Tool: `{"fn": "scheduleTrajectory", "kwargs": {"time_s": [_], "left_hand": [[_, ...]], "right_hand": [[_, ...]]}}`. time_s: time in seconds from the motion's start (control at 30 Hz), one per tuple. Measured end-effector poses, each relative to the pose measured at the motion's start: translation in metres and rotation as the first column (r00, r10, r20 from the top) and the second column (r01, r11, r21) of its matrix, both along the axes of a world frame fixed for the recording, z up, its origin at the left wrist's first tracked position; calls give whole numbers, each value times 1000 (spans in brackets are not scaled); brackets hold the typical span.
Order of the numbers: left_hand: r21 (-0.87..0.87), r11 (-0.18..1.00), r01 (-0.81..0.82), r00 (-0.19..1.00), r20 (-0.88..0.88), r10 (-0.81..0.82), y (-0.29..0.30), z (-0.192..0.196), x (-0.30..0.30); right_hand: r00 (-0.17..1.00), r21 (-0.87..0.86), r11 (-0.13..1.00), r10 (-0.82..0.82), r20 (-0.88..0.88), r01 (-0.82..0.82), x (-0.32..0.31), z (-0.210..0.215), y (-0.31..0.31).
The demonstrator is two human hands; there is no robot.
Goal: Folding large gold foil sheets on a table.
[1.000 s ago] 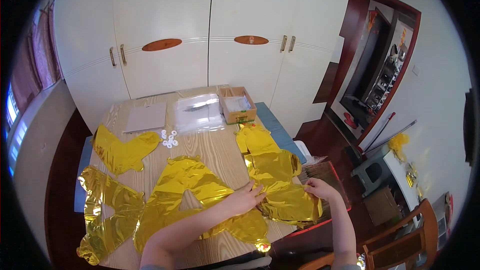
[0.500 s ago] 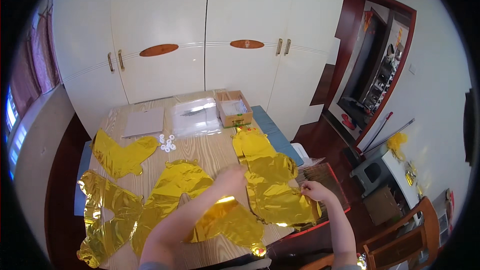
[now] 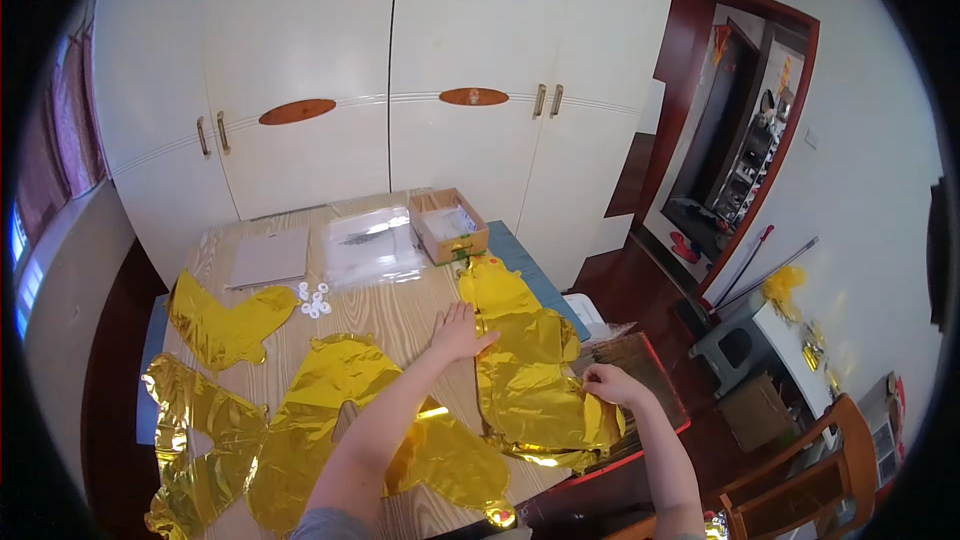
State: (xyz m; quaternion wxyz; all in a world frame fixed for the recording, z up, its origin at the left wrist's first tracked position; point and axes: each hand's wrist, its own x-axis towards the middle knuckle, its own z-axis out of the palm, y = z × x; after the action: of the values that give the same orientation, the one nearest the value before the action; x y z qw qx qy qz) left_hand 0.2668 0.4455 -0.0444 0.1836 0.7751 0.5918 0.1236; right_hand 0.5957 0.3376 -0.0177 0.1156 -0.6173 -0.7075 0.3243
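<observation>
Left hand: the person's left hand (image 3: pixel 462 332) was at the left edge of the right-hand foil piece (image 3: pixel 525 370); fingers straight and loosely spread, thumb out over the foil; nothing gripped
Right hand: the right hand (image 3: pixel 612 383) was at the same piece's right edge; fingers curled, thumb near index; too small to tell whether foil was caught between them
Right-hand foil: gold, creased, shiny; lay at the right side of the wood-grain table (image 3: pixel 400 312), between the two hands; top end just below the cardboard box (image 3: pixel 460 248)
Other foil: middle foil piece (image 3: pixel 320 380) lay under the left forearm's line, partly hidden by it; lower-left foil piece (image 3: pixel 222 408) was beside it, with a gap through its middle; upper-left foil piece (image 3: pixel 230 325) lay above that, bent in outline
White rings: small cluster (image 3: pixel 318 298); just right of the upper-left foil
Table far side: grey flat board (image 3: pixel 270 258), clear plastic sleeves (image 3: pixel 370 248), then the box, left to right; white cabinet (image 3: pixel 300 30) stood behind
Right of table: wooden chair (image 3: pixel 855 440), lower right
</observation>
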Motion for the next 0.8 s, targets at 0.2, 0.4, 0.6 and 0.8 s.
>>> {"fn": "scheduleTrajectory", "kwargs": {"time_s": [0.2, 0.4, 0.6, 0.8], "left_hand": [[20, 999, 42, 997, -62, -40, -1, -2, -10], [39, 996, 81, 996, -26, -80, -26, -3, -15], [127, 943, 307, 946, -147, -288, -101, 28, -51], [127, 898, 420, 886, -272, -376, -203, 29, -110]], "right_hand": [[998, 30, 998, 47, 30, -48, -11, 10, -9], [995, 93, 996, 10, -103, -1, -11, 2, -13], [984, 517, 840, 107, 145, -168, -30, 18, -37], [790, 484, 625, 465, 399, -612, -122, 44, -92]]}}
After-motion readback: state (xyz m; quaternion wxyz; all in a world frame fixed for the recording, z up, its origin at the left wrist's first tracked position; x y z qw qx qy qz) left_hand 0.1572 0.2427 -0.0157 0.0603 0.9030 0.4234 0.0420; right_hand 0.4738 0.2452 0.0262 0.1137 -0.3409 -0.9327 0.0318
